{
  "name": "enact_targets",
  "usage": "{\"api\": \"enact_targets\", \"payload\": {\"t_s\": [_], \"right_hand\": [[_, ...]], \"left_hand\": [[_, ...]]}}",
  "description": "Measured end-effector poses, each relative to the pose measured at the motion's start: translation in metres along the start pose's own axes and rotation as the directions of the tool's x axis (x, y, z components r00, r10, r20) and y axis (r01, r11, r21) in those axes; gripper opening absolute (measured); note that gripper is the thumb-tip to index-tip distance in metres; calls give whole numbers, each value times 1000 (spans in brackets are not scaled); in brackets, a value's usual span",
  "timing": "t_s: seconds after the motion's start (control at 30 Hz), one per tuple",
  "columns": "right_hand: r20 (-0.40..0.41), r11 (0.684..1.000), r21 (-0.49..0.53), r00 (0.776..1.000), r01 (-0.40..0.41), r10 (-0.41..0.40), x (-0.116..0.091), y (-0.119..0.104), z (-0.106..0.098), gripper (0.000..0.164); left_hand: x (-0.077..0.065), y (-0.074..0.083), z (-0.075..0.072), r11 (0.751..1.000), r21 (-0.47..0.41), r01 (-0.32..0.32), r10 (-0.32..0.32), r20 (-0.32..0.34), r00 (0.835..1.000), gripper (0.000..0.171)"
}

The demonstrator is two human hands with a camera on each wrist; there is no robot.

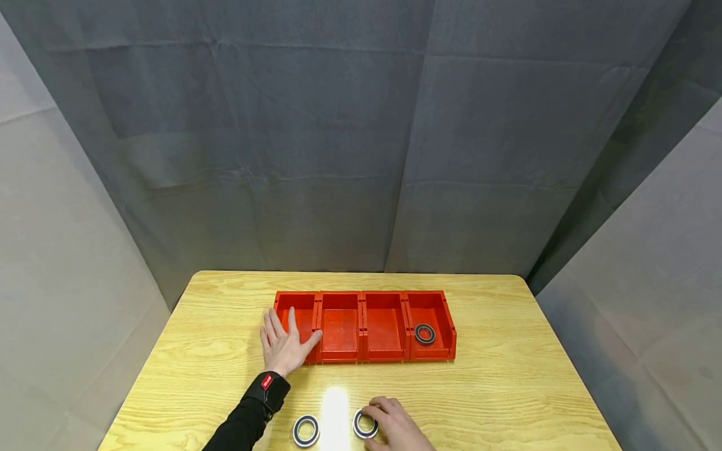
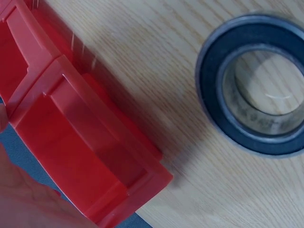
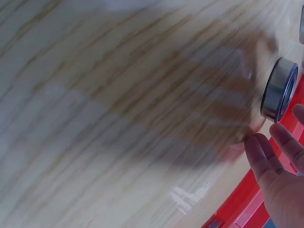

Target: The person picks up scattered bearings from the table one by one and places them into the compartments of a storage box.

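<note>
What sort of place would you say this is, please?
Probably a staged workstation: grey sheeting hangs behind a wood-grain table, which bears a red four-compartment bin and loose bearings.

A wood-grained table (image 1: 507, 376) bears a red four-compartment tray (image 1: 340, 338) and two black-and-silver rings (image 1: 306, 443).

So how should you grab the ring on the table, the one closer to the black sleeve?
I'd pinch the ring across its outer edge, on two opposite sides, coming down from above. It lies flat on the table with nothing over or against it, and its thick round wall should give a good hold.
</note>
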State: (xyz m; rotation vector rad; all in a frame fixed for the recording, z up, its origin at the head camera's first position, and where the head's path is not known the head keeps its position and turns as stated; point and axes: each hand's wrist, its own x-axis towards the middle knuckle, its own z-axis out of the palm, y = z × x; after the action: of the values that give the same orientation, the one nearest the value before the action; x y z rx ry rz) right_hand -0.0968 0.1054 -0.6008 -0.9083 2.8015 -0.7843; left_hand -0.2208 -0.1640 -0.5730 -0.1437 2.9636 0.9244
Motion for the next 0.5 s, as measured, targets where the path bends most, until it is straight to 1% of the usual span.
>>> {"api": "enact_targets", "payload": {"t_s": [0.1, 0.17, 0.33, 0.5], "right_hand": [[-28, 999, -22, 999, 39, -39, 1, -1, 2, 39], [-23, 999, -25, 999, 41, -42, 1, -2, 3, 38], [6, 999, -41, 1000, 10, -10, 2, -6, 4, 40], [36, 999, -35, 999, -28, 29, 4, -9, 4, 41]], "left_hand": [[1, -2, 1, 1000, 1, -7, 7, -8, 1000, 100], [2, -3, 2, 1000, 5, -11, 11, -10, 1000, 101], [1, -4, 3, 1000, 0, -24, 24, -24, 999, 104], [0, -2, 2, 1000, 9, -14, 14, -23, 1000, 102]]}}
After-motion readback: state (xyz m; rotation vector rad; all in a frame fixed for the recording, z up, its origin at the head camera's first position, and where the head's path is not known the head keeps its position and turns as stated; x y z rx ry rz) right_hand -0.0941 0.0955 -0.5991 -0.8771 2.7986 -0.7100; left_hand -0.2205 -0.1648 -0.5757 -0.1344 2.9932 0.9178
